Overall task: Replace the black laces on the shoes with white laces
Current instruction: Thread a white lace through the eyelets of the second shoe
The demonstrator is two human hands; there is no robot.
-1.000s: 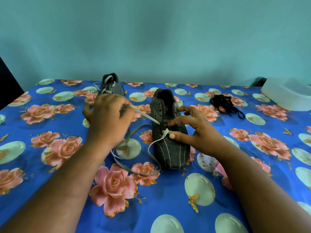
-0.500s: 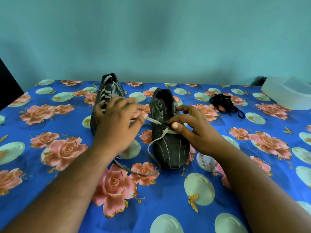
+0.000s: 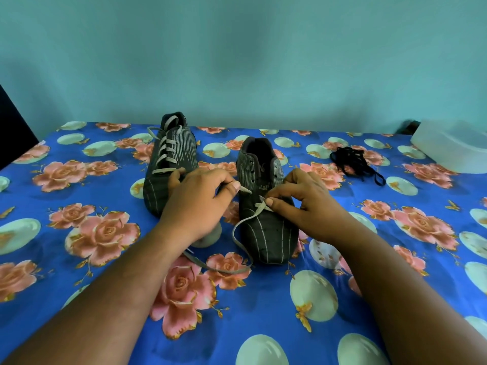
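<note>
Pointing toe-first toward camera: shoe [image 3: 266,227]

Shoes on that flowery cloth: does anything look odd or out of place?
Nothing damaged. The near striped grey shoe is only half-laced, its white lace trailing loose over the blue floral cloth. A tangled pile of black laces lies aside.
</note>
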